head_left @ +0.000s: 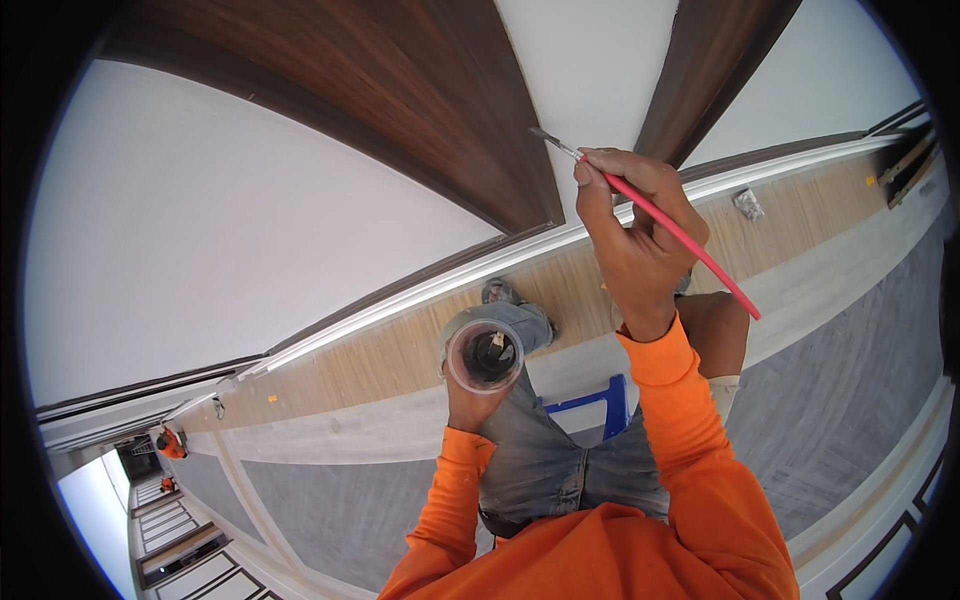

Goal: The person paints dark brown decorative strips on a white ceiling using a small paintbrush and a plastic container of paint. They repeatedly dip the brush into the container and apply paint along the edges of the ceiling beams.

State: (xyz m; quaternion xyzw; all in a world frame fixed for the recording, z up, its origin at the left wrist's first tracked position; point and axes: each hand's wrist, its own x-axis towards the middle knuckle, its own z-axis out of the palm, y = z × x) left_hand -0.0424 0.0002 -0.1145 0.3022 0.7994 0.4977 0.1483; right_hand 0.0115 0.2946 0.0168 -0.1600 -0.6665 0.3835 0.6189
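right hand (640, 245) fingers pinch a red-handled brush (655, 215); left hand (470, 400) fingers wrapped under a clear plastic cup (485, 355).
brush tip raised at the white wall strip (590, 70) between two dark wood door panels (400, 90). cup held lower, over the jeans (540, 450). blue step stool (600, 400) below, on wood-and-grey floor (840, 400).
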